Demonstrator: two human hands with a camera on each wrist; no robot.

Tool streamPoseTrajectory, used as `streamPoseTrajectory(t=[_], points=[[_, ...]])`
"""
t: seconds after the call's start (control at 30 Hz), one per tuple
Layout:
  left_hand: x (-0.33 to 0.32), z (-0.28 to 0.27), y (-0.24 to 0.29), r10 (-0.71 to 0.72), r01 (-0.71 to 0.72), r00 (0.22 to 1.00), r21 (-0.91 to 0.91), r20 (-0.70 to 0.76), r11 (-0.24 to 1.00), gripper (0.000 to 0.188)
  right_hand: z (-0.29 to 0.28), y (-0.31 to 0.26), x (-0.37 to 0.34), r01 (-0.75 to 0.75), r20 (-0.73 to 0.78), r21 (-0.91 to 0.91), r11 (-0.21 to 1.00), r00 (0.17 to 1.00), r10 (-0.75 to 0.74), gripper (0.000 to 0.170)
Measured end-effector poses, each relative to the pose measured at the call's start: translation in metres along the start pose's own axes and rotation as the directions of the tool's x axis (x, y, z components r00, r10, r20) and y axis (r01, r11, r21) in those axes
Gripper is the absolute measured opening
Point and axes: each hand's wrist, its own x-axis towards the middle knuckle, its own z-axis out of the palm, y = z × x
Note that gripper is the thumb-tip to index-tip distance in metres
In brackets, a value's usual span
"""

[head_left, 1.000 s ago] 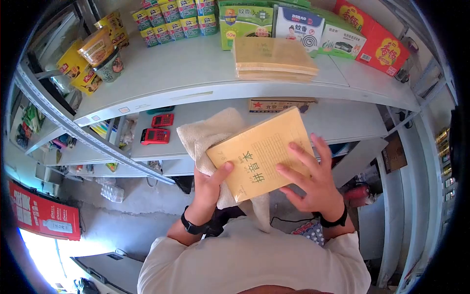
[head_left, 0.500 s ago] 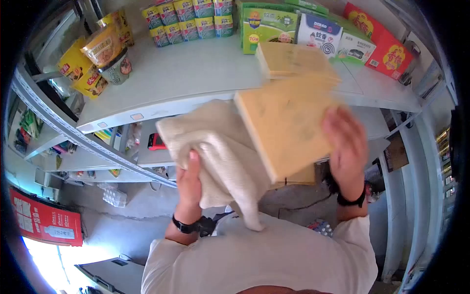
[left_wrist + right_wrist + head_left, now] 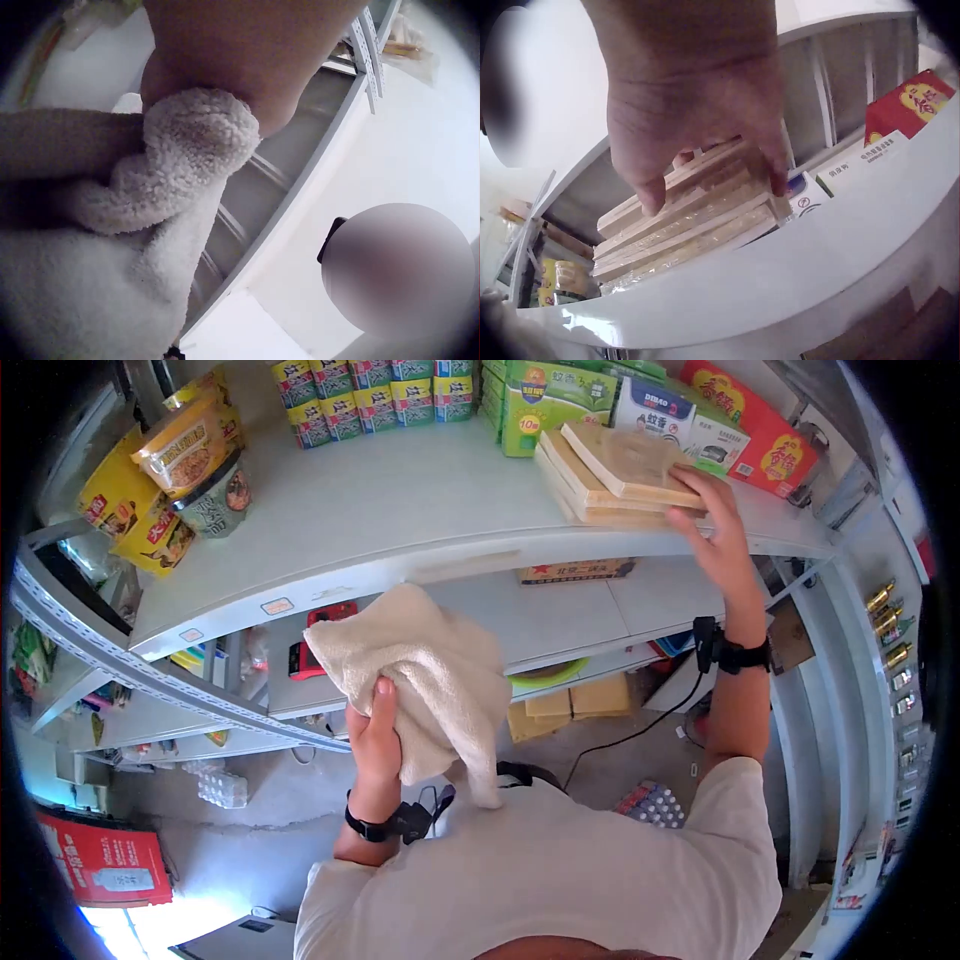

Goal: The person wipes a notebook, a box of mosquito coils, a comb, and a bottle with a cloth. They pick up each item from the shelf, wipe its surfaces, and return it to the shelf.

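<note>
My left hand (image 3: 375,738) grips a bunched cream towel (image 3: 440,670), thumb on top of it. In the left wrist view the towel (image 3: 199,135) bulges out from under the hand. At the upper shelf, my right hand (image 3: 718,525) holds the right end of a wrapped pack of yellow notebooks (image 3: 625,455). This pack lies slightly askew on top of a stack of like packs (image 3: 570,480). The right wrist view shows the thumb and fingers of the right hand (image 3: 697,112) spread over the plastic-wrapped pile (image 3: 682,232), near the shelf's front edge.
Green mosquito-coil boxes (image 3: 550,405) and a red box (image 3: 775,450) stand behind the notebooks. Small cans (image 3: 375,405) are stacked at the back, instant noodle tubs (image 3: 190,450) at the left. Below are a lower shelf (image 3: 570,615) and a black cable (image 3: 630,743).
The right hand has carried the notebook pack away from the towel, up and right, onto the stack on the shelf. The left hand keeps the towel.
</note>
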Motion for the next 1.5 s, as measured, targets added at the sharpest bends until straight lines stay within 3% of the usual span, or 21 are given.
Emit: streamPoseTrajectory(t=[0.17,0.27,0.37,0.47,0.57,0.63,0.73,0.77,0.83,0.87,0.93,1.03,1.1,1.13,1.23,1.27,1.33,1.37,1.4,1.43,1.5], points=[[-0.002,-0.003,-0.001,-0.047,0.048,0.995,-0.004,0.088,0.999,0.033,0.005,-0.012,0.005,-0.038,0.05,-0.024,0.999,0.998,0.039,0.043],[-0.002,-0.014,0.001,-0.037,0.038,0.997,-0.005,0.069,0.999,0.033,0.014,-0.001,-0.001,-0.055,-0.042,-0.01,0.998,0.998,0.055,0.05],[-0.004,-0.024,0.008,-0.002,0.003,0.999,-0.023,0.038,1.0,0.033,0.031,0.006,0.001,-0.126,-0.269,0.243,0.962,0.944,0.191,0.057],[-0.009,-0.029,0.019,0.023,-0.023,0.998,-0.002,0.051,1.0,0.032,0.044,0.033,-0.01,-0.248,-0.206,0.323,0.913,0.923,0.324,0.06],[-0.008,-0.031,0.028,0.03,-0.032,0.997,0.038,0.071,0.999,0.032,0.046,0.007,-0.011,-0.341,-0.107,0.556,0.758,0.875,0.472,0.058],[-0.006,-0.031,0.032,0.068,-0.072,0.993,0.044,0.097,0.996,0.032,0.046,0.012,-0.012,-0.325,-0.103,0.53,0.783,0.892,0.44,0.058],[0.002,-0.029,0.048,0.208,-0.205,0.978,0.171,-0.002,0.964,0.033,0.049,0.016,-0.013,-0.254,-0.137,0.502,0.827,0.921,0.365,0.056],[0.008,-0.024,0.055,0.273,-0.257,0.955,0.14,-0.113,0.956,0.033,0.05,0.017,-0.014,-0.223,-0.154,0.491,0.842,0.929,0.336,0.055],[0.023,-0.016,0.076,0.449,-0.376,0.843,0.272,-0.295,0.886,0.032,0.051,0.019,-0.013,-0.209,-0.168,0.462,0.862,0.934,0.316,0.054],[0.03,-0.012,0.084,0.46,-0.432,0.826,0.16,-0.325,0.888,0.03,0.05,0.021,-0.015,-0.207,-0.176,0.443,0.872,0.934,0.311,0.054],[0.031,0.021,0.104,0.442,-0.477,0.852,-0.068,-0.28,0.876,0.03,0.052,0.018,-0.016,-0.201,-0.201,0.385,0.901,0.934,0.294,0.054],[0.026,0.031,0.087,0.481,-0.453,0.859,0.174,-0.175,0.874,0.037,0.056,0.011,-0.014,-0.202,-0.233,0.41,0.889,0.92,0.316,0.054],[0.019,0.022,0.053,0.542,-0.576,0.817,0.32,0.195,0.752,0.042,0.058,0.005,-0.018,-0.181,-0.299,0.362,0.914,0.907,0.298,0.057],[0.02,0.027,0.043,0.484,-0.576,0.812,0.314,0.326,0.755,0.044,0.057,0.002,-0.02,-0.165,-0.352,0.281,0.945,0.899,0.261,0.06],[0.027,0.064,0.024,0.313,-0.578,0.718,0.282,0.622,0.766,0.045,0.042,-0.009,-0.042,-0.012,-0.444,0.07,0.998,0.895,0.042,0.073],[0.033,0.087,0.023,0.317,-0.663,0.633,0.284,0.706,0.693,0.042,0.035,-0.015,-0.056,0.063,-0.454,0.003,0.998,0.889,-0.055,0.078],[0.032,0.127,0.015,0.301,-0.705,0.562,0.256,0.77,0.661,0.038,0.035,-0.021,-0.094,0.051,-0.062,0.533,0.844,0.998,-0.021,0.083],[0.031,0.145,0.01,0.291,-0.67,0.576,0.237,0.764,0.704,0.036,0.028,-0.032,-0.101,-0.064,0.076,0.69,0.721,0.997,0.016,0.081],[0.034,0.165,0.008,0.341,-0.744,0.505,0.198,0.793,0.639,0.036,0.021,-0.039,-0.104,-0.189,0.215,0.801,0.568,0.976,0.022,0.079],[0.037,0.186,0.007,0.389,-0.809,0.429,0.155,0.815,0.567,0.035,0.017,-0.036,-0.11,-0.254,0.267,0.797,0.548,0.962,0.059,0.078],[0.043,0.216,-0.006,0.331,-0.864,0.379,0.202,0.864,0.461,0.035,0.009,-0.023,-0.124,-0.395,0.386,0.772,0.497,0.914,0.127,0.077]])
